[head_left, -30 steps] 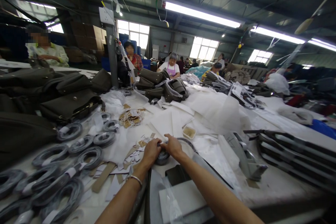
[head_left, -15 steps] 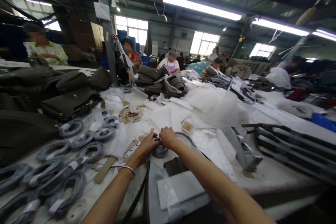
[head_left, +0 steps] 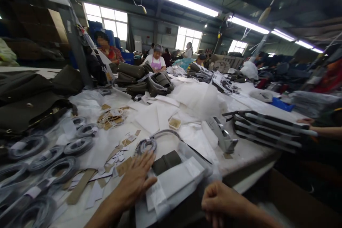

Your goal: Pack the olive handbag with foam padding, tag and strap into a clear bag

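A dark flat bag lies on the table in front of me, with a white sheet and clear film over its near part. My left hand lies open, fingers stretched, at the bag's left side, with its fingertips close to a coiled, wrapped strap. A wrapped strap or handle arches from near that coil along the bag's far side. My right hand is curled beside the bag's right side, near the table's front edge. What its fingers hold, if anything, is hidden.
Several wrapped coils and cardboard strips lie left. Tags with strings, a small dish and a tape dispenser lie beyond. Stacked wrapped bags stand right, beside another person's arm. Dark bags fill the far left.
My hands have parted from the coiled strap. My left hand has come nearer and opened flat; my right hand has moved to the lower right. The view has turned right.
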Demonstrator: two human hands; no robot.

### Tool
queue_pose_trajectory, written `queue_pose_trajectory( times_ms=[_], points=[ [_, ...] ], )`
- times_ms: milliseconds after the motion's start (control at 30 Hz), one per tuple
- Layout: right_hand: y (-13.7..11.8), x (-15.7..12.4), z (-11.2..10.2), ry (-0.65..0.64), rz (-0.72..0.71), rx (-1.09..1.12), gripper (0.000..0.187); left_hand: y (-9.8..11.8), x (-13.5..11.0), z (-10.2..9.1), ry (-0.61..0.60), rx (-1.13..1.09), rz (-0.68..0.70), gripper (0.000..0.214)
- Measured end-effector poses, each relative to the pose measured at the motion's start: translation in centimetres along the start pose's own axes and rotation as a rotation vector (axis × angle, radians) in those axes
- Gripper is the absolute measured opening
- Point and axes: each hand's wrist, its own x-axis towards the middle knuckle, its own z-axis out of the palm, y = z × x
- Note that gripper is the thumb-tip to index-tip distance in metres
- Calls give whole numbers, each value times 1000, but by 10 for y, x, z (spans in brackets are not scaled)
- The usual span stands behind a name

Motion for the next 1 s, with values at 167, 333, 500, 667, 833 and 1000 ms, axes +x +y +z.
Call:
queue_pose_trajectory(
  times_ms=[167, 333, 500, 667, 833, 1000],
  points=[
    [59, 16, 37, 101, 42, 491, 57, 7, -24, 12, -106, 67, -46, 67],
    [43, 29, 62, 79, -39, 866, 73, 22, -22, -4, -114, 36, -86, 69],
    [22, 30, 69, -12, -93, 1025, 59, 72, -35, 13, -49, 92, -57, 92],
    [17, 21, 81, -73, -47, 991, 57, 90, -43, 34, 125, 159, -217, 99],
    [-9, -4, 79, 107, -147, 177, 27, 81, -68, 40, 317, 175, -300, 102],
    [-61, 19, 79, 341, -778, -499, 14, 80, -80, 46, 336, 132, -349, 94]
  ],
)
